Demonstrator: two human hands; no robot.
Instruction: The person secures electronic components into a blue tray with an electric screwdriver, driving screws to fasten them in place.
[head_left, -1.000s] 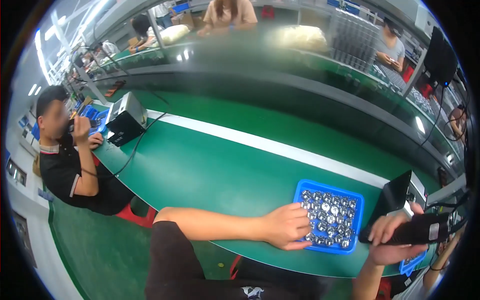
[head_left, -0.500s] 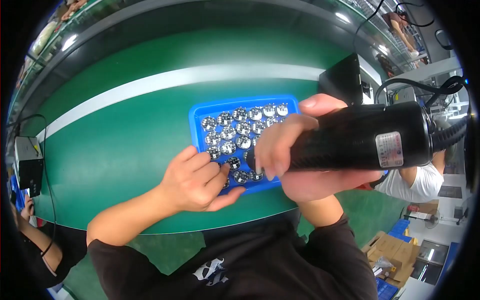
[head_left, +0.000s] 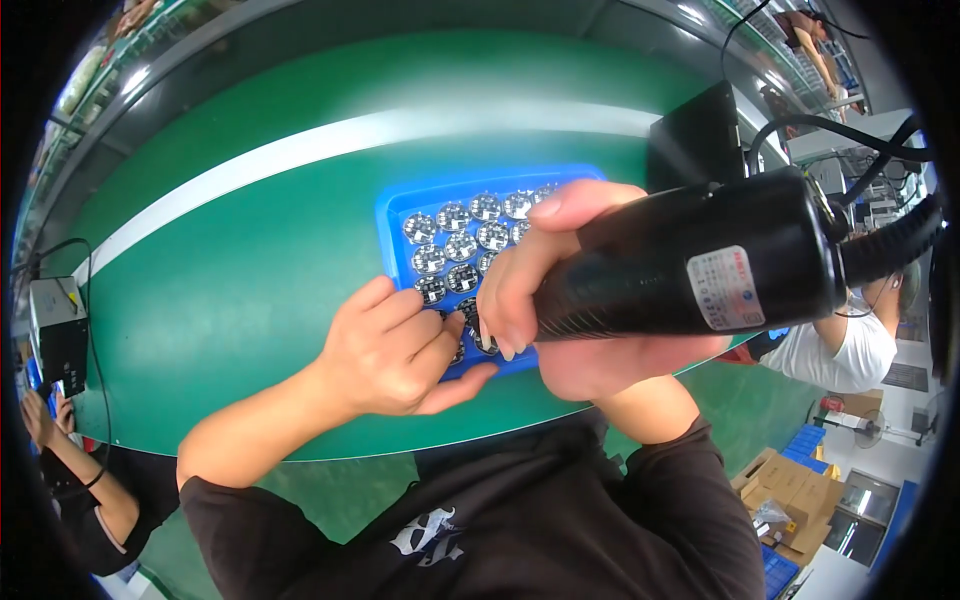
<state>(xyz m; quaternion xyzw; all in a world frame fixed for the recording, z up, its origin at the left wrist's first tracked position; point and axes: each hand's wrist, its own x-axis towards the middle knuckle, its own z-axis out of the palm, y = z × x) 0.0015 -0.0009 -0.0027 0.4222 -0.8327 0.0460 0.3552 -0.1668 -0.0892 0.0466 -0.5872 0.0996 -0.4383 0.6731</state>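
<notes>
A blue tray [head_left: 392, 225] lies on the green table, holding rows of small round circuit boards [head_left: 460, 246] with silver and black parts. My right hand [head_left: 525, 290] is wrapped round a thick black cylindrical hand tool [head_left: 690, 265], held over the tray's right side. The tool carries a white label, and a corrugated hose runs from its rear end. Its front end is hidden behind my fingers. At the tray's near-left corner is my left hand [head_left: 392, 350], fingers curled and thumb stretched along the near rim. Its fingertips are down among the boards; what they grip is hidden.
A black box-shaped device [head_left: 695, 145] stands at the table's right, with black cables [head_left: 850, 135] behind. Another device [head_left: 58, 335] with a hanging cable sits at the left edge. Co-workers are at both sides. Cardboard boxes [head_left: 790, 490] stand at the lower right.
My right hand and the black tool have shifted left, closer to my left fingertips, covering other boards. My left hand stays at the tray corner. The view has tilted slightly.
</notes>
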